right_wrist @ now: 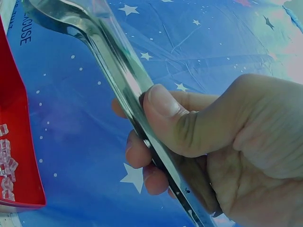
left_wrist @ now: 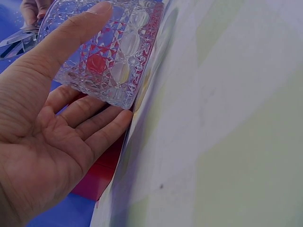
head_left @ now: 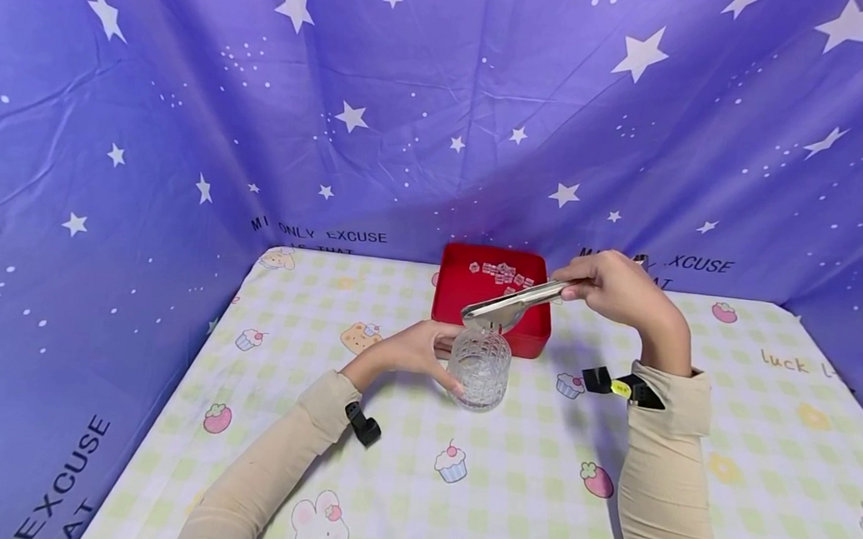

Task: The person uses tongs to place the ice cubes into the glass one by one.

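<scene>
My left hand (head_left: 417, 348) holds a clear cut-glass tumbler (head_left: 480, 375) near the middle of the table, its thumb on the near side and its fingers behind. The left wrist view shows the thumb (left_wrist: 71, 35) across the patterned wall. My right hand (head_left: 614, 289) grips metal tongs (head_left: 538, 295) by their arms, thumb on one side and fingers round the other. The tongs slant down to the left, with their broad tips right over the tumbler's mouth. Something small and clear shows just beneath the tips.
A red box (head_left: 453, 300) stands behind the tumbler, with several small clear cubes (head_left: 504, 272) inside. A checked cloth (head_left: 521, 493) with printed pictures covers the table. Purple star-patterned fabric (head_left: 408, 168) hangs along the back and sides.
</scene>
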Tool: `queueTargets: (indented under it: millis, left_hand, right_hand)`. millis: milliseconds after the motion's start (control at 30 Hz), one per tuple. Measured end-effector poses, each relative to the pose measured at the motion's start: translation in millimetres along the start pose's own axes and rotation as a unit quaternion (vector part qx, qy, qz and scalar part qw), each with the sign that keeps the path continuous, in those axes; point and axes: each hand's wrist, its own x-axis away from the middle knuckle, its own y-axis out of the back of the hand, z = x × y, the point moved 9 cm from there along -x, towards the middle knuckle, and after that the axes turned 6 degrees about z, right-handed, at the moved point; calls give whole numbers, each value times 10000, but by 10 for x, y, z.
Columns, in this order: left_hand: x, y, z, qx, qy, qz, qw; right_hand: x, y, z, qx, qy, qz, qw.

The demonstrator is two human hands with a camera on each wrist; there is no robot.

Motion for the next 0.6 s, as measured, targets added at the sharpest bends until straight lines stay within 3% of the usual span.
queueTargets:
  millis: [600]
  left_hand:
    - [6,-4,12,0,-5,7,10000]
  right_hand:
    - [-14,-30,-10,17,-166,127,9998]
